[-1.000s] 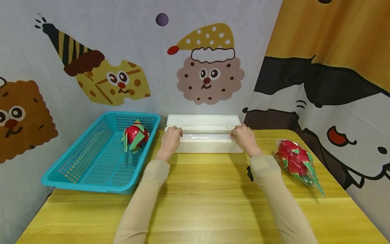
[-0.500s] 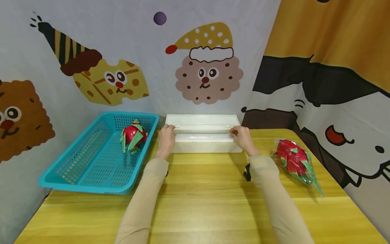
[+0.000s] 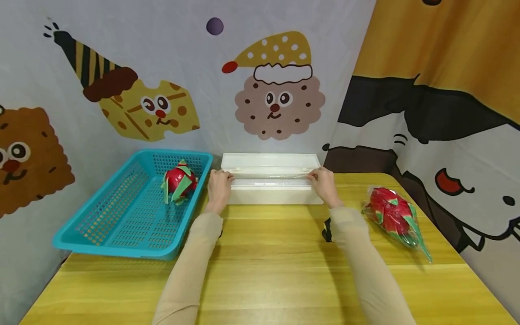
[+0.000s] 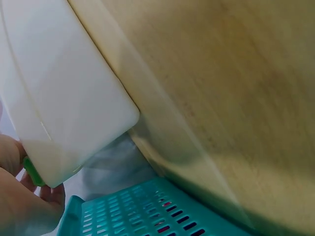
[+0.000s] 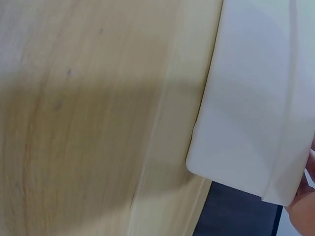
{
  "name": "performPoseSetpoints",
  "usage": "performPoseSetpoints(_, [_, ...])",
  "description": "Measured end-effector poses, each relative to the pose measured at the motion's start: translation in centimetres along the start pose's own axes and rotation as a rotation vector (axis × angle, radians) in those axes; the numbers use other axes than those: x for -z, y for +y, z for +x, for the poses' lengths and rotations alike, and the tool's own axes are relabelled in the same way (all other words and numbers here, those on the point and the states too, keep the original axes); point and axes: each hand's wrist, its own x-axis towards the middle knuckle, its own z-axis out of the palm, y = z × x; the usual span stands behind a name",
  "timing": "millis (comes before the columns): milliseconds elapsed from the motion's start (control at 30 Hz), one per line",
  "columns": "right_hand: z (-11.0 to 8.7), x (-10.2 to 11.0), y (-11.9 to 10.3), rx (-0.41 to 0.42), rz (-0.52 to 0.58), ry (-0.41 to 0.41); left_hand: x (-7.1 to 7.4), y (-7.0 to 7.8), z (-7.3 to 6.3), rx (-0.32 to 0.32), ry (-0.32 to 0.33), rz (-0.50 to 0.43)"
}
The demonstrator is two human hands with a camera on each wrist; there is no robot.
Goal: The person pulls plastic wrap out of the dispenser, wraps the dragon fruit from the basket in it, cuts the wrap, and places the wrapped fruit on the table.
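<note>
A white cling film dispenser box [image 3: 276,197] stands at the back of the table with its lid raised. Above its opening, a strip of clear cling film [image 3: 268,176] stretches between both hands. At the left end, my left hand [image 3: 219,187] pinches the film's edge; my right hand [image 3: 324,184] pinches it at the right end. In the left wrist view a green piece [image 4: 33,172] sits on the box's corner, beside the fingers. The right wrist view shows the box's right end [image 5: 241,108], partly hiding that hand.
A blue basket [image 3: 170,252] stands on the left, close by the left forearm, with a red and green dragon fruit [image 3: 180,180] inside. Another dragon fruit [image 3: 393,212], wrapped in clear film, lies right of the right forearm. A printed curtain [image 3: 203,90] hangs behind the table.
My left hand has shifted left to the box's outer end. The right hand stays near its place. A strip of film now shows lifted above the box opening between the hands.
</note>
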Motion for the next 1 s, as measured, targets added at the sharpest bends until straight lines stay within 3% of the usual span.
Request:
performPoseSetpoints(167, [0.1, 0.0, -0.1, -0.034, 0.028, 0.012, -0.1, -0.1, -0.1, 0.054, 0.024, -0.044])
performPoseSetpoints(600, [0.2, 0.3, -0.6, -0.134, 0.119, 0.058, -0.2, -0.2, 0.3, 0.028, 0.08, -0.126])
performPoseSetpoints(1000, [1.0, 0.8, -1.3, -0.189, 0.264, 0.084, -0.1, -0.1, 1.0, 0.014, 0.107, -0.393])
